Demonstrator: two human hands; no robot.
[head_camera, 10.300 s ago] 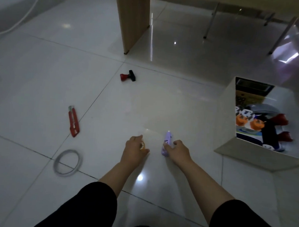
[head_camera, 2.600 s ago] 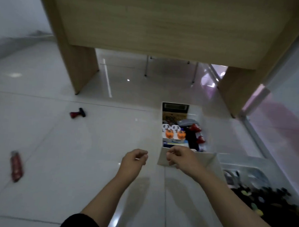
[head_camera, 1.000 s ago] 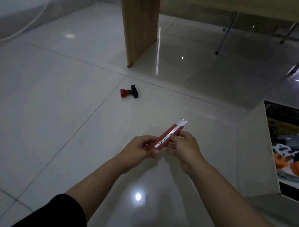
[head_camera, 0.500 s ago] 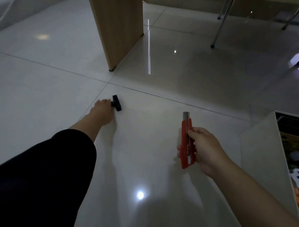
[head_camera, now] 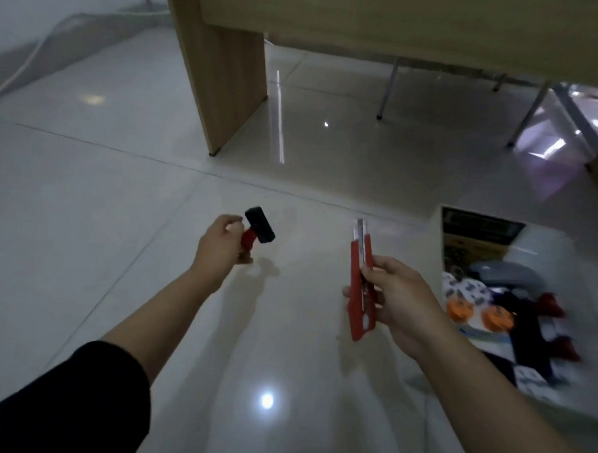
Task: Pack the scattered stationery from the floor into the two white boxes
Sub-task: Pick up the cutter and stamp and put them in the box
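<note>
Fingers (head_camera: 384, 274) grip red cutter (head_camera: 360, 290); left hand (head_camera: 218, 246) hides red-black stamp's (head_camera: 258, 226) handle.

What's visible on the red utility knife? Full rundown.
The red utility knife is a long, slim cutter with a red, plastic-looking body and a silver metal strip running along it, protruding at the far end. The right hand holds it around mid-body, lifted off the floor, its metal end pointing away from the person and the butt end toward them. Nothing else touches it. It sits left of the open white box.
</note>
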